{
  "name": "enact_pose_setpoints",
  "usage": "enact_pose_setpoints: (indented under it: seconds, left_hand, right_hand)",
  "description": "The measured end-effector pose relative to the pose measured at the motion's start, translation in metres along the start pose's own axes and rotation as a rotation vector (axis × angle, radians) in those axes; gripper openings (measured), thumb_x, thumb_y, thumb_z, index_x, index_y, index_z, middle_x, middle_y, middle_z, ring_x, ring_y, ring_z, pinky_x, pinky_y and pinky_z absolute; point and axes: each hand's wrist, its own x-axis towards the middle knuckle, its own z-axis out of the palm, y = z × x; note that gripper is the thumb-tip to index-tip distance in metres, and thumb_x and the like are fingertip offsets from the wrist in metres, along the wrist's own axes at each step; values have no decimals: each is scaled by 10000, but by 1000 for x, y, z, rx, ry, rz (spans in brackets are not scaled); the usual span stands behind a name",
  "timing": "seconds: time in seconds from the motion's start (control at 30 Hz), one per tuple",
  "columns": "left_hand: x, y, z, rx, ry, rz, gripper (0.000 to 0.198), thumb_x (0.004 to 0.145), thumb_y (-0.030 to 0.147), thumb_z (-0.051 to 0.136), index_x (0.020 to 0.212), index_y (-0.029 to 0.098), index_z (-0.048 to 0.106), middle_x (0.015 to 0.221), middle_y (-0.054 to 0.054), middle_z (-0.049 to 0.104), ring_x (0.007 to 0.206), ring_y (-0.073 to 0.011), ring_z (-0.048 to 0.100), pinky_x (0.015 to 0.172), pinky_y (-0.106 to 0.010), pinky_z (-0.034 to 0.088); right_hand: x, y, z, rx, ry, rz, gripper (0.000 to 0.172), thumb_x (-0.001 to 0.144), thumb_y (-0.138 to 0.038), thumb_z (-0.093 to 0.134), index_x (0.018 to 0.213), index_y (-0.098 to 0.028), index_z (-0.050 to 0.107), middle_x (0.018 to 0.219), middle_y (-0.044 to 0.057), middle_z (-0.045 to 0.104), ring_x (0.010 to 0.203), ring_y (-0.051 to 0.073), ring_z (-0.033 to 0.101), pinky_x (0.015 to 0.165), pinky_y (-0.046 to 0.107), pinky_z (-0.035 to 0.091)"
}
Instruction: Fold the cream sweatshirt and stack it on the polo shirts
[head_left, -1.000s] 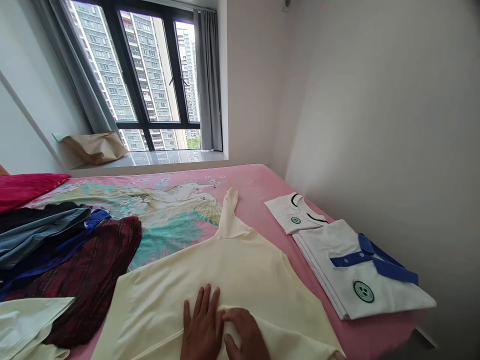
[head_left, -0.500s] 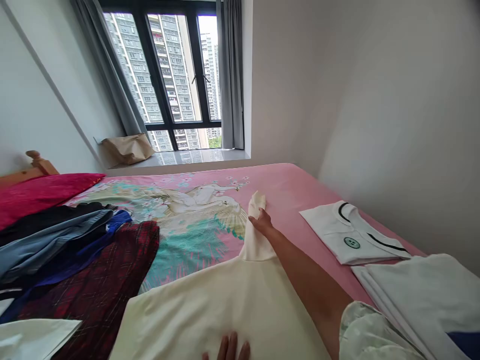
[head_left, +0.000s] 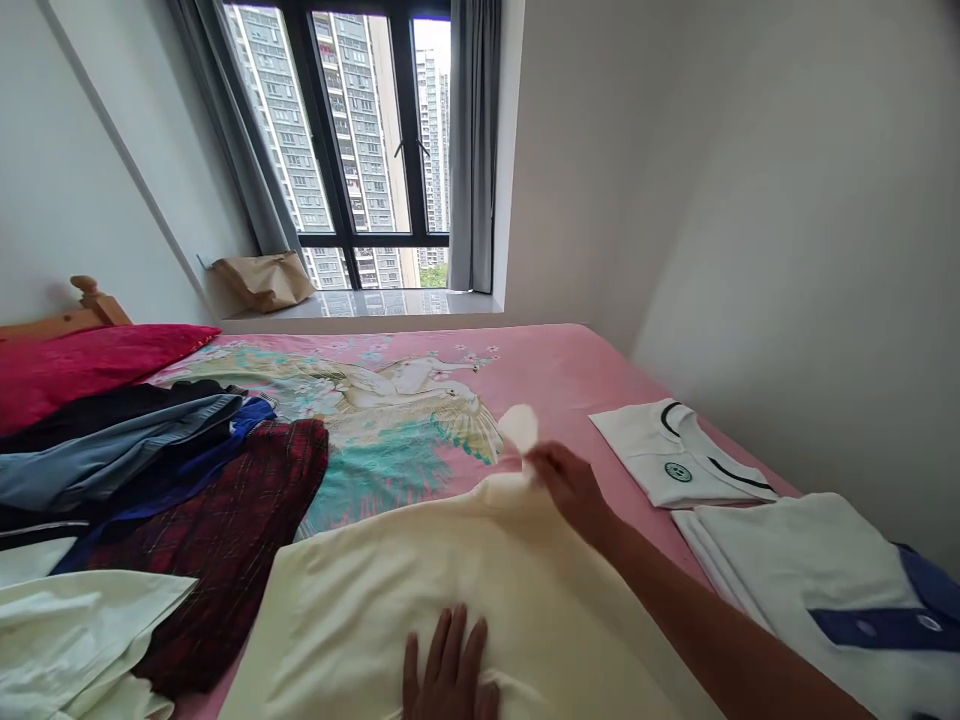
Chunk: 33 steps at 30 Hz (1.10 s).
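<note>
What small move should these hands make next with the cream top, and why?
Probably the right hand should fold the high collar down over the cream top: its fingers seem to hold the collar, which extends past the shoulders toward the window, while the left hand lies on the fabric, where it could steady it.

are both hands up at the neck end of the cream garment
No, only the right hand is at the neck end, while the left hand lies on the body of the cream garment.
</note>
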Motion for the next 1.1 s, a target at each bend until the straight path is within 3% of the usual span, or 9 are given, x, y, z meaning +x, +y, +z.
enact_pose_setpoints:
  seconds: [0.13,0.23,0.4,0.53,0.63,0.73,0.93,1.03,1.1]
  left_hand:
    - [2,-3,-22,-63,-30,120,478,887,359,400,1362,305,394,1452,-13,361,1339,-214,323,1126,-472,-68]
    - [2,-4,-34,-94,-67,142,482,914,370,345,1392,308,332,1473,-15,330,1363,-203,274,1120,-471,-86]
    - [2,1,-45,-129,-86,103,478,914,361,345,1389,306,336,1476,-29,332,1364,-214,270,1126,-502,3]
    - [1,2,-47,-174,-118,87,473,918,355,333,1386,291,350,1480,-41,322,1374,-219,246,1123,-516,5]
    - [1,1,-46,-201,-128,80,468,921,352,321,1384,291,354,1479,-40,325,1372,-217,248,1119,-520,0]
    - [1,0,-44,-209,-125,69,466,916,360,326,1376,296,370,1477,-37,331,1368,-216,257,1118,-517,-1]
    - [7,8,-50,-183,-159,30,475,892,358,344,1352,264,418,1469,-48,350,1370,-222,250,1116,-508,1]
    - [10,15,-56,-167,-185,18,484,894,362,331,1353,237,418,1477,-63,335,1374,-223,233,1113,-504,-19]
    - [11,18,-58,-163,-193,12,494,897,383,317,1354,223,415,1482,-74,322,1377,-231,220,1110,-510,-21]
  right_hand:
    - [-136,-16,-41,-118,-631,-37,235,825,-251,457,877,-273,685,828,33,673,771,190,604,727,298,462]
    - [-174,-13,-48,-221,-523,107,243,826,-239,438,873,-273,674,826,28,676,761,188,616,708,299,463]
    - [-120,-18,-11,-236,-177,149,289,828,-410,475,1008,-227,607,931,52,652,777,192,604,723,324,460]
    - [-58,-7,32,-284,-116,451,628,636,-533,660,1112,-141,545,1009,140,636,901,275,600,745,371,452]
    - [-36,-4,47,-177,-132,518,509,646,-514,632,951,-108,591,768,99,642,689,224,607,572,310,456]
    - [-47,-23,31,-33,-115,457,422,759,-499,481,967,-145,575,683,11,583,522,124,518,461,239,410]
    - [-177,-66,-51,212,-171,308,284,763,-455,586,932,-227,566,700,-21,508,539,100,444,456,210,390]
    - [-262,-47,-63,96,-174,420,295,765,-478,584,921,-228,597,835,34,567,705,155,532,586,258,465]
    - [-315,-23,-55,79,42,563,444,685,-545,626,994,-229,581,934,71,591,812,201,570,694,321,499]
